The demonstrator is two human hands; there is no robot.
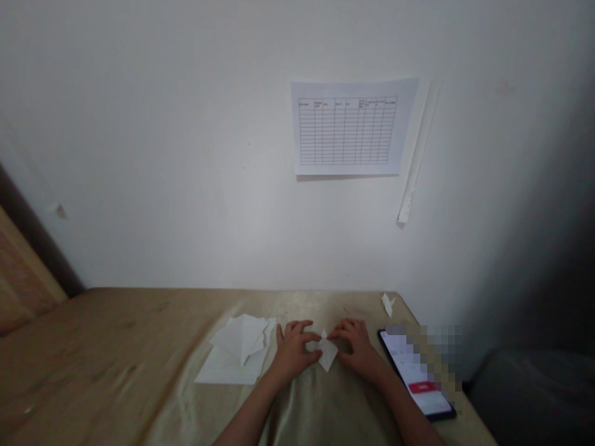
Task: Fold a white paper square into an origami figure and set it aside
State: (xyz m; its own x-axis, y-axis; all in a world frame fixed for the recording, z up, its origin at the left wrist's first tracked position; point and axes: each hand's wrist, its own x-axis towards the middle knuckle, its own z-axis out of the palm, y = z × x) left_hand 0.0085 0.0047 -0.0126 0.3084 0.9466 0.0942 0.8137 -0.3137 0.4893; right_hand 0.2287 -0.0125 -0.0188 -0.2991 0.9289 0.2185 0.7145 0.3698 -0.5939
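A small folded white paper piece (pixel 326 353) lies on the beige cloth-covered table (pixel 139 347) near its far edge. My left hand (pixel 292 350) rests on the table with its fingers curled, pinching the paper's left side. My right hand (pixel 357 347) pinches the paper's upper right point with bent fingers. Both hands meet over the paper.
A stack of white paper sheets (pixel 239 350) lies left of my left hand. A phone (pixel 416 375) with a lit screen sits at the right edge. A small folded paper figure (pixel 387 303) stands at the far right corner. A printed table sheet (pixel 348 130) hangs on the wall.
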